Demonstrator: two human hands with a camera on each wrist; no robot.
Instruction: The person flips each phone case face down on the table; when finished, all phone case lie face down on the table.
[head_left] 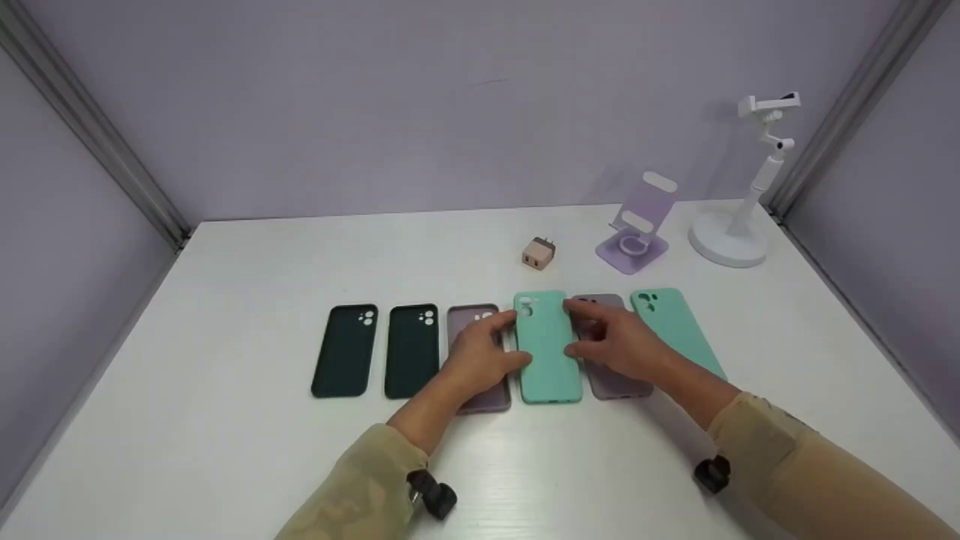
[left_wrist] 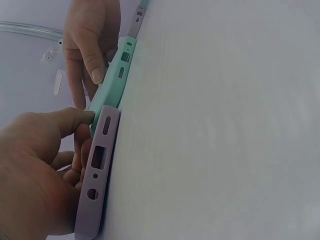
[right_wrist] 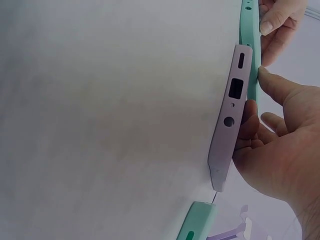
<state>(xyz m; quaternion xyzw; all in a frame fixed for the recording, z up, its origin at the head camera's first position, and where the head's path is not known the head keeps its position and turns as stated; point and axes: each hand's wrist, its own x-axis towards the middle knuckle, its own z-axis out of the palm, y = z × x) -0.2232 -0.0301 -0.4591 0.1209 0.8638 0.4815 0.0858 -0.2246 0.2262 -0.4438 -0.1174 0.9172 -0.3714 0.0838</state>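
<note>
A mint green phone case [head_left: 550, 375] lies back side up between both hands, its camera cutouts at the far left corner. My left hand [head_left: 480, 355] holds its left edge, thumb on the near part and index finger by the camera corner. On the opposite edge, my right hand [head_left: 621, 341] grips it with thumb and index finger. A mauve phone case [head_left: 491, 397] sits partly hidden beneath the left hand. Another mauve case [head_left: 619, 384] is under the right hand. In the left wrist view, the left fingers [left_wrist: 82, 137] curl between the mint and mauve cases.
Two black phone cases [head_left: 346, 352] lie at the left of the row, and a second mint case [head_left: 679, 326] at its right end. Behind stand a pink charger plug [head_left: 538, 254], a purple phone stand [head_left: 645, 210] and a white stand [head_left: 729, 240] with an arm. Walls enclose the table.
</note>
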